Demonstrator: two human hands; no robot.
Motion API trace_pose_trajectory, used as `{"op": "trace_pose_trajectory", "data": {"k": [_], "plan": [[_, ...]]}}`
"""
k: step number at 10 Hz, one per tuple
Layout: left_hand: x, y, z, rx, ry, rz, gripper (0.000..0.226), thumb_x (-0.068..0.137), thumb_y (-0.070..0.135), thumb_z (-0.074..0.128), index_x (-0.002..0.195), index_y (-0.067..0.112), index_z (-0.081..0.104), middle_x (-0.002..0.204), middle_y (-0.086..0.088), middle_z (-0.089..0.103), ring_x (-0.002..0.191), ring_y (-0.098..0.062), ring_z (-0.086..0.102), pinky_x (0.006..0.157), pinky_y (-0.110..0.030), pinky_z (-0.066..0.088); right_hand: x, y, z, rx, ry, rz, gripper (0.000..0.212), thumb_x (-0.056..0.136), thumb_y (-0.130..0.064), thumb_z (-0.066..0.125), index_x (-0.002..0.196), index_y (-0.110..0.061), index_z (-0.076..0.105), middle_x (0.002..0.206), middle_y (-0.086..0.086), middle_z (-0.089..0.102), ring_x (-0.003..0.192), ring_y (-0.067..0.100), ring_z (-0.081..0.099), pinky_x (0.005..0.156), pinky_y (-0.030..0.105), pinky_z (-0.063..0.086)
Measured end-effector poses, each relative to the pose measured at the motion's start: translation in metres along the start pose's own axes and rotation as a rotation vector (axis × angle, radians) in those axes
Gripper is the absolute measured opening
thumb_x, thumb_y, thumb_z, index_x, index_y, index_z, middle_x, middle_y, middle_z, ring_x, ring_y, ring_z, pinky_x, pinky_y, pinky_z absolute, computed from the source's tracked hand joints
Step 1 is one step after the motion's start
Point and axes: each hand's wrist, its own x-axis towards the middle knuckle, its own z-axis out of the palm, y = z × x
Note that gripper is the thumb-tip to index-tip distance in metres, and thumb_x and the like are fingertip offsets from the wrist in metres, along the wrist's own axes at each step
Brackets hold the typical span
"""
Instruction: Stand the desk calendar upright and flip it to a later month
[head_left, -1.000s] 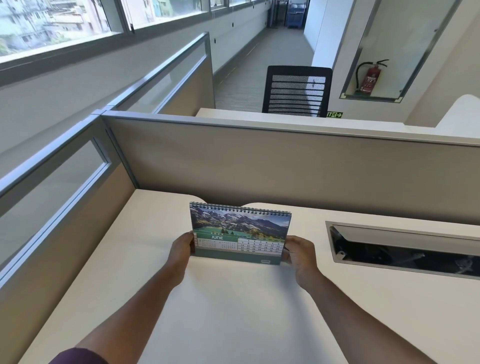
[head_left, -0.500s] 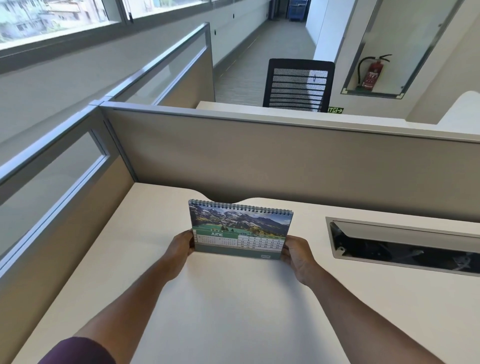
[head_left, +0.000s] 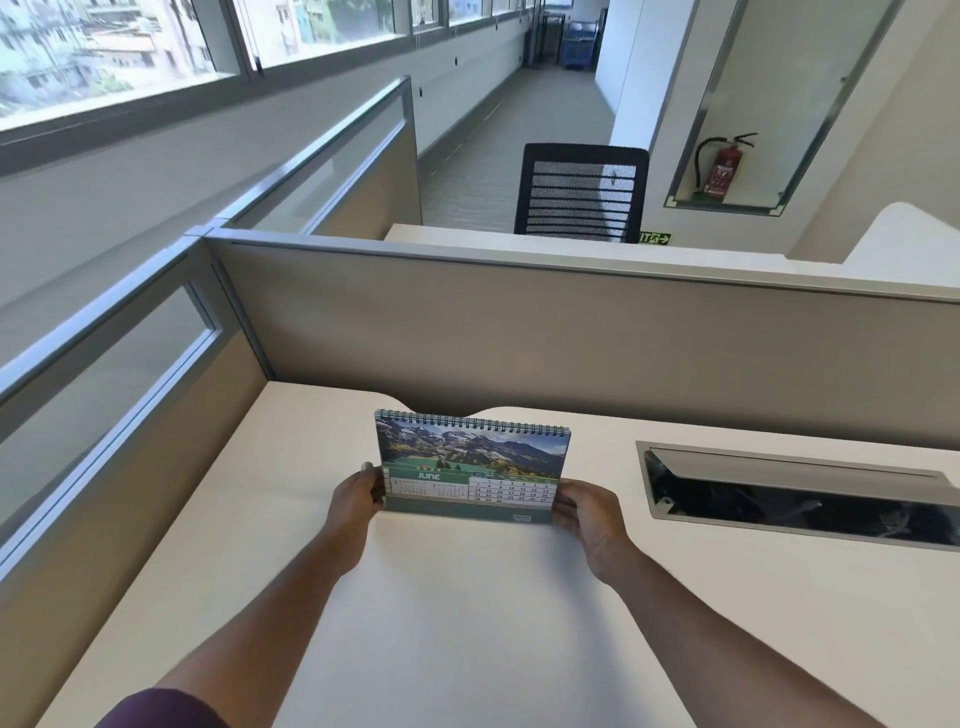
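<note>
While daylight pours in from the windows (head_left: 119, 57) on the left, we're over a pale counter (head_left: 467, 623) boxed in by grey-beige partitions (head_left: 571, 332), with a dark cable trough (head_left: 800, 493) set into it on the right. Beyond the partition there's a black mesh chair (head_left: 582, 192), a long corridor, and a red extinguisher (head_left: 722, 169) in a wall recess.

And there's the calendar (head_left: 470, 467), standing upright mid-counter, just in front of the notch in the back edge! Its printed face looks straight back at the camera, showing JUNE under a mountain photo, spiral binding on top. Long axis runs left to right, tilted very slightly down to the right.

Left hand (head_left: 356, 499) grips the left edge, fingers (head_left: 370, 467) wrapped behind, thumb in front. Right hand (head_left: 587, 512) pinches the lower right corner, fingers curled close together. Whether the base touches the counter, I can't tell.
</note>
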Motion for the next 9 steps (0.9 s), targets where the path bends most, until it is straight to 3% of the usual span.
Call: {"op": "trace_pose_trajectory", "data": {"k": [2, 3, 5, 7, 9], "plan": [[-0.018, 0.005, -0.015, 0.054, -0.026, -0.007, 0.046, 0.106, 0.034, 0.026, 0.121, 0.006, 0.06, 0.132, -0.017, 0.061, 0.12, -0.028, 0.055, 0.107, -0.036, 0.036, -0.016, -0.003, -0.002, 0.039, 0.012, 0.013, 0.02, 0.096, -0.008, 0.058, 0.101, 0.0, 0.076, 0.091, 0.013, 0.082, 0.077, 0.021, 0.079, 0.067, 0.027, 0.064], [-0.029, 0.009, -0.015, 0.107, -0.08, -0.026, 0.058, 0.105, 0.041, 0.023, 0.14, 0.002, 0.048, 0.149, -0.016, 0.047, 0.142, -0.03, 0.039, 0.118, -0.041, 0.026, -0.025, -0.005, -0.006, 0.013, 0.023, 0.03, 0.021, 0.099, -0.012, 0.057, 0.104, -0.002, 0.074, 0.092, 0.009, 0.082, 0.079, 0.019, 0.077, 0.072, 0.027, 0.062], [-0.052, 0.022, -0.007, 0.07, -0.136, -0.045, 0.069, 0.102, 0.051, 0.016, 0.15, 0.005, 0.032, 0.158, -0.013, 0.036, 0.147, -0.027, 0.031, 0.122, -0.04, 0.02, -0.04, -0.014, 0.003, -0.035, 0.011, 0.057, 0.026, 0.104, -0.019, 0.048, 0.105, -0.006, 0.071, 0.102, 0.01, 0.078, 0.088, 0.021, 0.073, 0.073, 0.027, 0.059], [-0.071, 0.032, 0.004, 0.063, -0.136, -0.058, 0.075, 0.098, 0.059, 0.012, 0.153, 0.01, 0.026, 0.162, -0.01, 0.028, 0.15, -0.028, 0.023, 0.123, -0.042, 0.016, -0.052, -0.024, 0.014, -0.105, -0.007, 0.063, 0.029, 0.102, -0.016, 0.046, 0.095, -0.01, 0.074, 0.092, 0.005, 0.08, 0.081, 0.015, 0.074, 0.068, 0.023, 0.057], [-0.07, 0.035, 0.002, 0.096, -0.123, -0.049, 0.076, 0.097, 0.06, 0.017, 0.155, 0.011, 0.02, 0.165, -0.007, 0.019, 0.152, -0.026, 0.017, 0.122, -0.044, 0.016, -0.046, -0.026, 0.012, -0.094, 0.047, 0.083, 0.017, 0.104, -0.021, 0.049, 0.101, -0.012, 0.063, 0.095, 0.003, 0.069, 0.091, 0.02, 0.062, 0.09, 0.034, 0.054]]}}
